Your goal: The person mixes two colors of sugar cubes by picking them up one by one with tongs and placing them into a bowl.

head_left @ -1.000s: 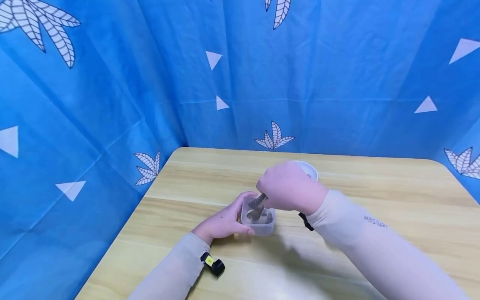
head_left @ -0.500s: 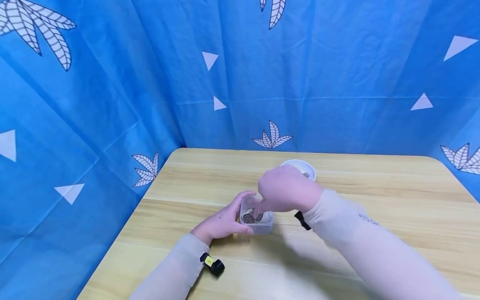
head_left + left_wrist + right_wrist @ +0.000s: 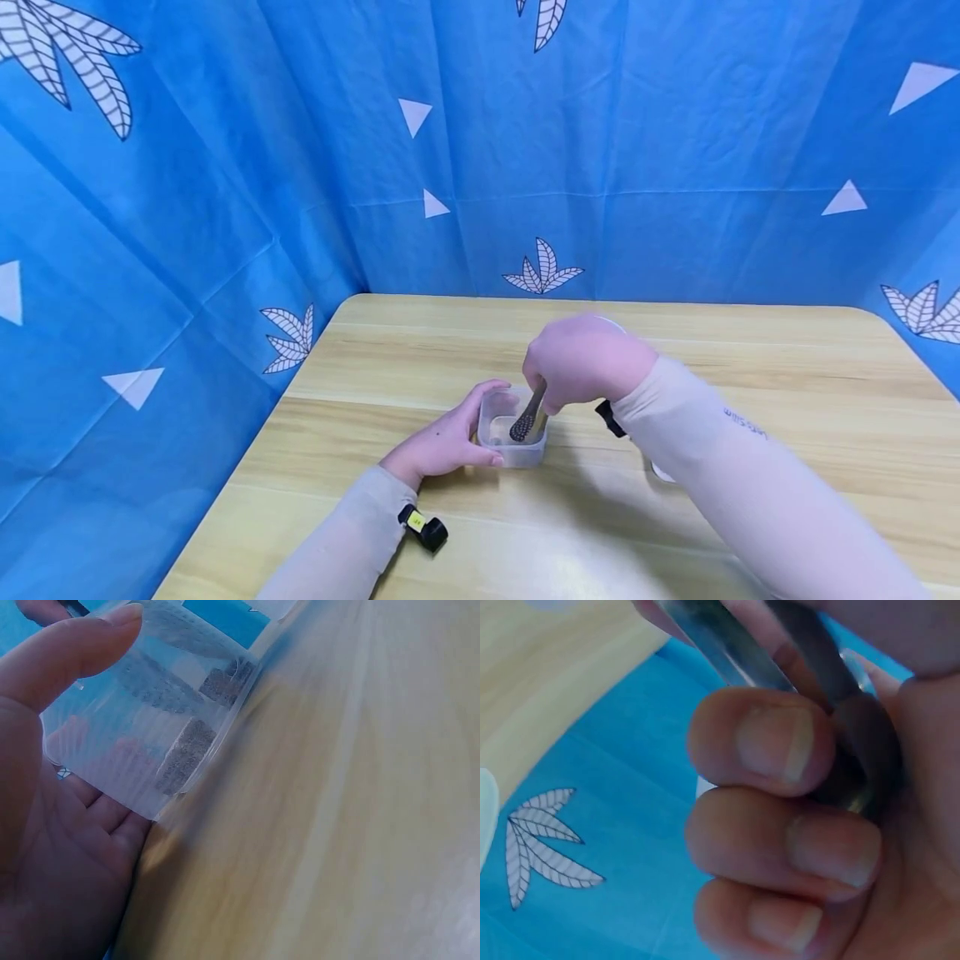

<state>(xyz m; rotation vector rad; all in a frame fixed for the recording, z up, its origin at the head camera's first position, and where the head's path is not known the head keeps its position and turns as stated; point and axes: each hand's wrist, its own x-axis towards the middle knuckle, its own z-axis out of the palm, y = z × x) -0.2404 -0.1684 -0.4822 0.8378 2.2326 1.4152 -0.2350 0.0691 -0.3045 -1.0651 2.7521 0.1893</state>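
In the head view, my left hand (image 3: 446, 437) holds a clear plastic box (image 3: 513, 457) on the table, thumb at the near side and fingers around the far side. My right hand (image 3: 588, 358) grips metal tongs (image 3: 531, 412) above the box, their dotted ends pointing down into it. The left wrist view looks through the box wall (image 3: 105, 769), where a brown chunk (image 3: 187, 754) and a second brown chunk (image 3: 226, 681) lie at the bottom beside the blurred tong ends. Curled fingers (image 3: 780, 832) wrap the tongs' handle in the right wrist view.
A white bowl (image 3: 611, 322) stands behind my right hand, mostly hidden. Under the right forearm, the edge of a white object (image 3: 662, 473) shows. The wooden table (image 3: 420, 358) ends at a blue patterned curtain (image 3: 480, 250) at the back and left.
The tongs have shifted and turned inside the box, and my right hand has moved slightly up and right, covering more of the bowl. My left hand stays on the box.
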